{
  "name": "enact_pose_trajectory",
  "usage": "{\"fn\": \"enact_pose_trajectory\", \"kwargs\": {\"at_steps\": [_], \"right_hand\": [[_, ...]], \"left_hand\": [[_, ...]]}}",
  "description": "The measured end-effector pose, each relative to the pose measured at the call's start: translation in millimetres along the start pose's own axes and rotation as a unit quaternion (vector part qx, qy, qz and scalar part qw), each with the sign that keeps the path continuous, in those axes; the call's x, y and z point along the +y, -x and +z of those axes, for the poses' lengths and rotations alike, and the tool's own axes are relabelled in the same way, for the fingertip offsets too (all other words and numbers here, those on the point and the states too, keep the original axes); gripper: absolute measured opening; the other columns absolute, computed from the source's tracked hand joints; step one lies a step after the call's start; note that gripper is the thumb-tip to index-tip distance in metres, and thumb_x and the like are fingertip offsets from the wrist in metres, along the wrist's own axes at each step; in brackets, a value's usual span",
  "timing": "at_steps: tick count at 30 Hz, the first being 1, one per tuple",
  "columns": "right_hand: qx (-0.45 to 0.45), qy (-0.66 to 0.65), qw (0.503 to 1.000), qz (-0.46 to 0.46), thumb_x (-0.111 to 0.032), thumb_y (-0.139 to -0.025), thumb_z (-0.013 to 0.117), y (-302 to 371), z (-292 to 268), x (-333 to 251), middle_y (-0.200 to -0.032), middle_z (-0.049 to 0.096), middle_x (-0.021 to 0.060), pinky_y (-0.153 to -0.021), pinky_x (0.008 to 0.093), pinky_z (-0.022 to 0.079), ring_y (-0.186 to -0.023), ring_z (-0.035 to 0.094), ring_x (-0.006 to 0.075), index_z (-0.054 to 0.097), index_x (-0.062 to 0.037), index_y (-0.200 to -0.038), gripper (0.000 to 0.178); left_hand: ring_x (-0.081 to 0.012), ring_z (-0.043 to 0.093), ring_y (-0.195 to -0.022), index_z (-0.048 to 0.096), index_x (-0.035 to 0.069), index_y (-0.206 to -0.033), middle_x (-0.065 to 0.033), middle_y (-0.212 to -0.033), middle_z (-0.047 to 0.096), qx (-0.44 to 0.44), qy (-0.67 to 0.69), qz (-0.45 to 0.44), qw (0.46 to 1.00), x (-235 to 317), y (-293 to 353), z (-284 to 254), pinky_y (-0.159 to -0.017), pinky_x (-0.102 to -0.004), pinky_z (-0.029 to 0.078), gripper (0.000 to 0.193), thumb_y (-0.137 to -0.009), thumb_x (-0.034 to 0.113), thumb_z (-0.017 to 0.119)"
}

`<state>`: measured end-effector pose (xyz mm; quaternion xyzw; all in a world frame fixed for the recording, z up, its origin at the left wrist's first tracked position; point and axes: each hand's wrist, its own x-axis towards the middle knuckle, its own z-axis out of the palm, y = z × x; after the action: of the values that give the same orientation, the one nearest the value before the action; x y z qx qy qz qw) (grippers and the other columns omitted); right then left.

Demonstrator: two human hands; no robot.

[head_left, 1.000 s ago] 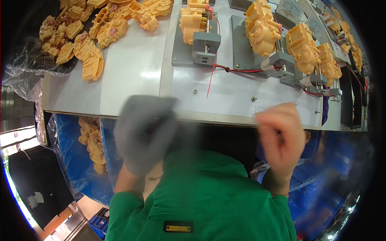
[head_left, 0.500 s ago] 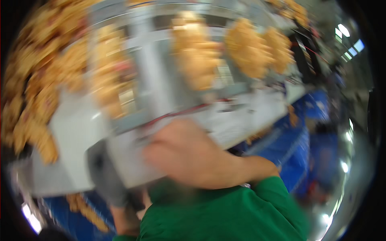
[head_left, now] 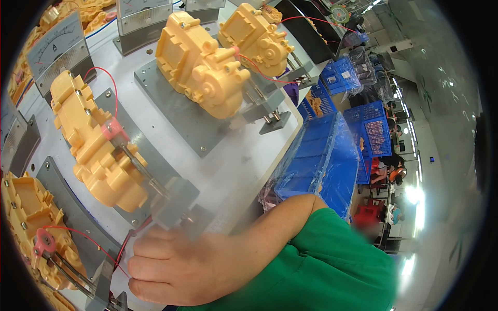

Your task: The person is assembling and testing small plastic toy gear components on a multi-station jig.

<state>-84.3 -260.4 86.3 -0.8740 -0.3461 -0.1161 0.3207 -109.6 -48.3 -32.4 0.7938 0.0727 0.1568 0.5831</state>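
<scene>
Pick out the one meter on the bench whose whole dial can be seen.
The upper-left meter, behind a yellow casing. Its dial shows in full, while the other meters run out of view at the picture's top or left edge.

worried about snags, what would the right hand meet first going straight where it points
The right hand would probably meet the thin red wire first, then the grey block; depth is unclear.

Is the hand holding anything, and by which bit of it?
I can't tell: the right hand has its fingers curled, hiding anything beneath. The left hand is out of view.
</scene>
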Motion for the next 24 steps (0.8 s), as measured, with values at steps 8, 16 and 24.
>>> {"fn": "enact_pose_trajectory", "kwargs": {"at_steps": [8,16,24], "right_hand": [[-0.002,0.029,1.000,0.007,-0.022,-0.074,0.059,-1,-5,-2,-0.085,0.047,0.0043,-0.067,0.0273,0.040,-0.090,0.048,0.0190,0.053,-0.0085,-0.081,0.016],[-0.009,-0.021,1.000,-0.002,-0.019,-0.074,0.057,0,-1,3,-0.082,0.045,0.0041,-0.063,0.0251,0.040,-0.086,0.048,0.0182,0.052,-0.0075,-0.080,0.014],[0.003,-0.022,1.000,-0.010,-0.019,-0.075,0.056,2,-4,2,-0.083,0.046,0.0041,-0.066,0.0256,0.040,-0.085,0.049,0.0184,0.052,-0.0072,-0.082,0.014]], "left_hand": [[-0.0270,0.056,-0.103,0.046,-0.003,-0.130,-0.0155,-0.117,0.056,0.008,0.020,-0.010,1.000,14,11,-16,-0.091,-0.0367,0.047,0.043,-0.094,0.020,0.055],[-0.0273,0.057,-0.103,0.042,-0.002,-0.136,-0.0164,-0.118,0.055,0.025,0.045,-0.014,0.999,35,28,-20,-0.090,-0.0365,0.048,0.053,-0.094,0.025,0.058],[-0.0279,0.057,-0.104,0.044,-0.002,-0.135,-0.0169,-0.117,0.057,0.033,0.024,-0.004,0.999,61,33,-22,-0.090,-0.0372,0.048,0.051,-0.094,0.024,0.059]]}}
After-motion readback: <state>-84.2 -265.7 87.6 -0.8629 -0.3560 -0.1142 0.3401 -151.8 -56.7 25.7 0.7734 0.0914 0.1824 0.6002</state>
